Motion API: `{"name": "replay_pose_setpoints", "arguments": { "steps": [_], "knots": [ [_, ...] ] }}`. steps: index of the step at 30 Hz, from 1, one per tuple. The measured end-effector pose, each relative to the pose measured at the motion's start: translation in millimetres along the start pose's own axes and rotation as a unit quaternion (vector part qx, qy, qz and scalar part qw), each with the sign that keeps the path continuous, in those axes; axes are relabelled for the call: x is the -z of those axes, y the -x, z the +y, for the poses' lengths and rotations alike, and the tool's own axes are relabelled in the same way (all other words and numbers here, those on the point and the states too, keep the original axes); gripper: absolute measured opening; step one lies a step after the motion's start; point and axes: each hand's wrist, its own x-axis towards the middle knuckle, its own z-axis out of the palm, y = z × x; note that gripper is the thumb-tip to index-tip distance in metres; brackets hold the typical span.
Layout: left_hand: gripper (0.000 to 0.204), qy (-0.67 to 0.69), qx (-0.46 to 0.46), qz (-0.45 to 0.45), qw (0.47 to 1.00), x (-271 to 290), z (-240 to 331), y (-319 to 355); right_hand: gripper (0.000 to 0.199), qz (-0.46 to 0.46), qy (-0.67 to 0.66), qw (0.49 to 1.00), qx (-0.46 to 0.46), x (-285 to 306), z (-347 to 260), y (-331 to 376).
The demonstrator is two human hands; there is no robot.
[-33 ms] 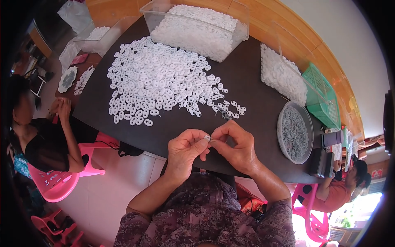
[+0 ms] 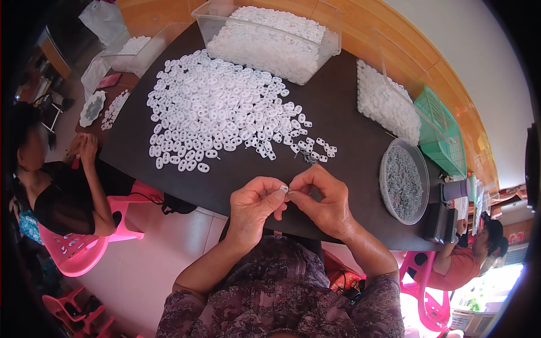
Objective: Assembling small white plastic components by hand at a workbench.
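- A small white plastic piece is pinched by the left hand.
- The right hand is closed fingertip-to-thumb beside it; anything gripped cannot be discerned.

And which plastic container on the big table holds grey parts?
The round clear tub, to the right of the right hand. It holds small grey pieces; the two rectangular clear bins hold white pieces.

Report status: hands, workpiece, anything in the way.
Left hand pinching small white piece. Right hand pinched close beside it, any contents hidden. White heap beyond the hands, not blocking them.
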Motion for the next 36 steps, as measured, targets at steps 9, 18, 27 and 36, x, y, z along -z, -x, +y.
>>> {"name": "replay_pose_setpoints", "arguments": {
  "steps": [9,18,27,36],
  "knots": [
    [0.016,-0.030,-0.074,0.032,0.996,-4,-10,6,0.011,0.025,-0.052,0.998,-0.034,-7,-3,1],
    [0.016,-0.130,-0.065,0.018,0.989,2,5,6,0.012,0.012,-0.022,1.000,0.000,-8,-4,-2],
    [0.017,-0.075,-0.107,0.054,0.990,-1,-14,8,0.012,0.022,-0.063,0.996,-0.052,-14,-4,2],
    [0.016,0.018,-0.051,0.058,0.997,4,-2,-3,0.015,-0.010,0.048,0.998,0.036,2,0,-15]
  ]
}}
